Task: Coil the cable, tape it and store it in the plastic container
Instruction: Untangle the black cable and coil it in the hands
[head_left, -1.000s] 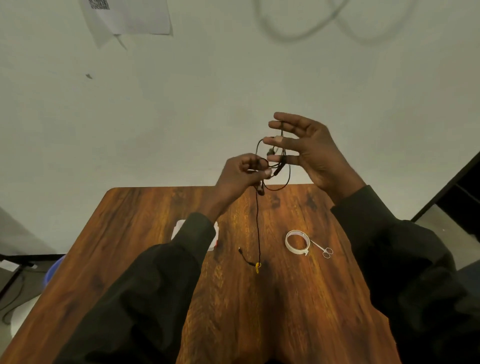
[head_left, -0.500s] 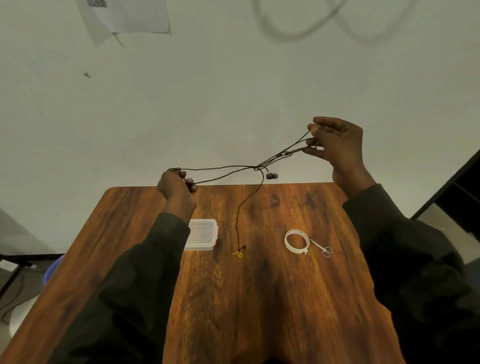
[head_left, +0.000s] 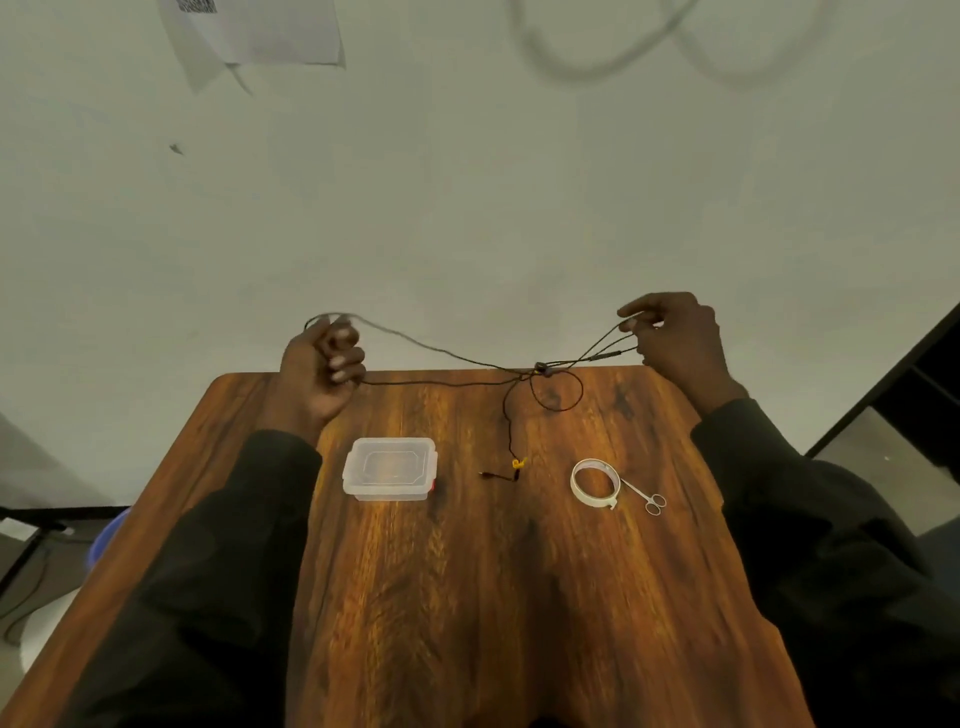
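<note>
A thin black cable (head_left: 441, 383) stretches in the air between my two hands over the far end of the wooden table (head_left: 493, 597). My left hand (head_left: 322, 371) is closed on its left end, my right hand (head_left: 675, 340) pinches a bunch of strands at the right. Near the middle the strands cross in a tangle with a loose loop (head_left: 556, 389) below. One end hangs down to the table, with a yellow tie (head_left: 518, 463) and a plug lying flat. A clear plastic container (head_left: 389, 468) with its lid on sits left of the plug. A white tape roll (head_left: 595, 482) lies to the right.
Small scissors (head_left: 647, 497) lie touching the tape roll's right side. A pale wall stands behind the table, with a paper sheet (head_left: 260, 31) stuck high on it. A blue object (head_left: 106, 540) shows below the table's left edge; a dark frame (head_left: 909, 374) is at right.
My hands have gone from close together to wide apart, pulling the bunched cable out into a long span. The plug end shifted on the table, and the container came into view.
</note>
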